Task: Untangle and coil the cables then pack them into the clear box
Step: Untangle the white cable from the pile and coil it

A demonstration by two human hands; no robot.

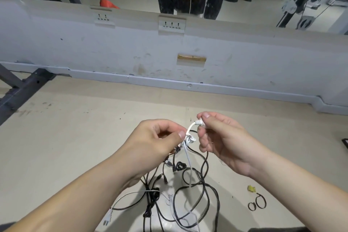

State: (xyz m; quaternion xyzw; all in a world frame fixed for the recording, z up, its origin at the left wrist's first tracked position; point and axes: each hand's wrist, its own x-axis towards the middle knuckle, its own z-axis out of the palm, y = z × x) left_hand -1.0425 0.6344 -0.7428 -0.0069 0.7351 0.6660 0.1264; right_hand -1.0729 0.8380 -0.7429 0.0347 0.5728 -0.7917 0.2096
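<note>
A white cable (pixel 190 164) hangs from both my hands down into a tangle of black cables (pixel 195 194) on the beige floor. My left hand (pixel 154 143) pinches the white cable at a small knot. My right hand (pixel 222 137) pinches the cable's wrapped end a little higher and to the right. A short arc of white cable spans the gap between the two hands. Another white cable with a flat plug (pixel 108 219) lies at the lower left of the pile. No clear box is in view.
Two small black rings (pixel 257 203) and a yellow scrap (pixel 251 188) lie on the floor to the right. A dark metal frame (pixel 22 90) stands at the left. A low white wall with sockets (pixel 171 25) and a mirror above it faces me.
</note>
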